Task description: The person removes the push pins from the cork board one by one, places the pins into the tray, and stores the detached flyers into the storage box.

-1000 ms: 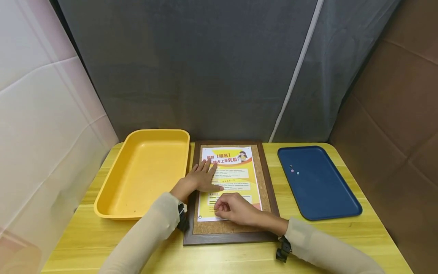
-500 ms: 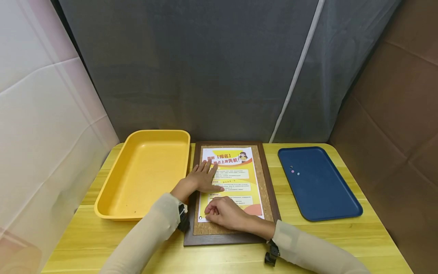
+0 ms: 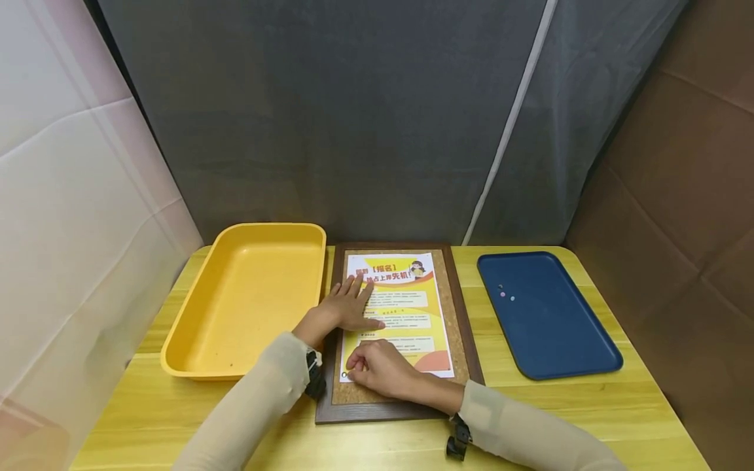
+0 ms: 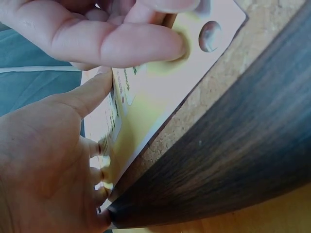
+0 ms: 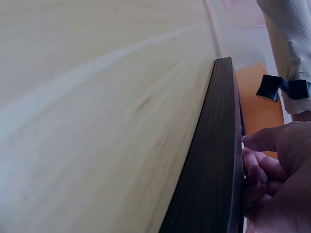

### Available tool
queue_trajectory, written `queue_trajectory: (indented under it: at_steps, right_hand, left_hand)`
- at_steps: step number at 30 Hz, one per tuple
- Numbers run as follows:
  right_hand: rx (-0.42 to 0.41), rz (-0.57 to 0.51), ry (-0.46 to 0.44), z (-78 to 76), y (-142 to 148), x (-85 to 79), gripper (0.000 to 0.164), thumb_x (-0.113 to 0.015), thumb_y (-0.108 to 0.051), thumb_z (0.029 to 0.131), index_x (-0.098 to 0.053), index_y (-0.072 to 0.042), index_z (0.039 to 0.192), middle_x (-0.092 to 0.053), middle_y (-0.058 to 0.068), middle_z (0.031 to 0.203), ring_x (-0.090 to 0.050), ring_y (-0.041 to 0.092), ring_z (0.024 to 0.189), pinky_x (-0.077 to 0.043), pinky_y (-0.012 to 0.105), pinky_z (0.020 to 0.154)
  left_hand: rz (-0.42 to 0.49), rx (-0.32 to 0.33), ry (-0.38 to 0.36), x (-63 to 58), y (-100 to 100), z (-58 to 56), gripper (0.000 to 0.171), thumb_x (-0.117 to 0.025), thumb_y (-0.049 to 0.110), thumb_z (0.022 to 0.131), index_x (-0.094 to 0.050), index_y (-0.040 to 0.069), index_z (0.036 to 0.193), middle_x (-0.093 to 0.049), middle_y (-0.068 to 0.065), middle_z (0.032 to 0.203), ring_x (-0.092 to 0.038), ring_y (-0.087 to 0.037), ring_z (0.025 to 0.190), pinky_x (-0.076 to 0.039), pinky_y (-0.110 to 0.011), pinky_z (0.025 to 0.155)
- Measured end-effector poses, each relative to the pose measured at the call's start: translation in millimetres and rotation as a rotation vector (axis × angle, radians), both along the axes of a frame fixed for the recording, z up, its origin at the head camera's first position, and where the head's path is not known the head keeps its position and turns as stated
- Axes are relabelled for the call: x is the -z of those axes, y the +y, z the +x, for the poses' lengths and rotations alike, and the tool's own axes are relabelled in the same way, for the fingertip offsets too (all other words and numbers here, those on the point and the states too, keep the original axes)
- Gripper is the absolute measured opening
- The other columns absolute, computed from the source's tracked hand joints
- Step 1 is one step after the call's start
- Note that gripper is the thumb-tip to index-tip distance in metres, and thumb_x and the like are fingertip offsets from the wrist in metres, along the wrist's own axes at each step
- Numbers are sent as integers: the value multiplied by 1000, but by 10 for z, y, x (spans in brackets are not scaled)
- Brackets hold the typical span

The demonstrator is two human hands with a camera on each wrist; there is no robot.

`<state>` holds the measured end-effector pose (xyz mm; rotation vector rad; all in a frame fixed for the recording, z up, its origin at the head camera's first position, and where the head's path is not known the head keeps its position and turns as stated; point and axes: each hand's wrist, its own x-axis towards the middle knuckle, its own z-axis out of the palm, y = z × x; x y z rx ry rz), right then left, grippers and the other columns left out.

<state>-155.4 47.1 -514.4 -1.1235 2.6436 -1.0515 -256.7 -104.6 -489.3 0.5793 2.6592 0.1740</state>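
A yellow-and-white printed poster lies on a cork board with a dark wooden frame. My left hand rests flat on the poster's left side, fingers spread. Near the poster's lower left corner is my right hand, its fingers loosely curled. In the left wrist view, a shiny round thumbtack sits in that corner, close to the right hand's fingertips but apart from them. Nothing shows between those fingertips. The right wrist view shows the curled right fingers beyond the frame's edge.
To the left stands a large yellow tray with small dark specks in it. A dark blue tray on the right bears several tiny round pieces. Wooden tabletop runs along the front; a grey curtain hangs behind.
My right hand has slid left and slightly down across the poster to its lower left corner. The left hand has stayed in place.
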Motion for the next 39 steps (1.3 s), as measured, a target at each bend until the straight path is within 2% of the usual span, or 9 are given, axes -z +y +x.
queue_trajectory:
  at_steps: [5, 11, 20, 30, 39]
  right_hand:
    - [23, 29, -20, 10, -33, -30, 4, -82, -6, 87, -80, -9, 88, -70, -6, 75, -55, -8, 66, -47, 9, 65]
    - [31, 42, -14, 37, -52, -35, 6, -79, -4, 86, -80, -10, 86, -67, -8, 73, -53, -9, 66, -45, 9, 66]
    - [44, 60, -3, 33, -68, -39, 11, -75, -3, 85, -81, -12, 84, -66, -11, 70, -54, -8, 67, -46, 10, 68]
    - [55, 76, -42, 23, -92, -54, 14, -74, 0, 83, -80, -13, 80, -69, -11, 66, -56, -7, 66, -49, 13, 70]
    - [48, 108, -80, -10, -104, -79, 13, -74, -2, 85, -79, -13, 79, -65, -13, 63, -54, -7, 64, -48, 13, 68]
  left_hand:
    - [-2, -4, -8, -40, 7, 17, 108, -59, 69, 97, -11, 8, 171, 3, -21, 177, 1, -41, 163, -6, -57, 131]
    - [-18, 1, -28, 51, 0, -32, 109, -56, 71, 98, -2, 10, 171, 12, -20, 175, 6, -41, 163, -2, -57, 130]
    - [-7, 4, -13, 104, -17, -70, 112, -58, 73, 96, -4, 11, 171, 10, -19, 176, 6, -41, 163, -3, -59, 130]
    - [-5, -5, -25, 74, -11, -42, 111, -57, 73, 96, -3, 12, 172, 10, -18, 176, 7, -40, 163, -2, -59, 130]
    - [-10, 2, -12, 137, -12, -83, 111, -58, 73, 97, -3, 12, 172, 9, -19, 176, 6, -41, 163, -2, -60, 130]
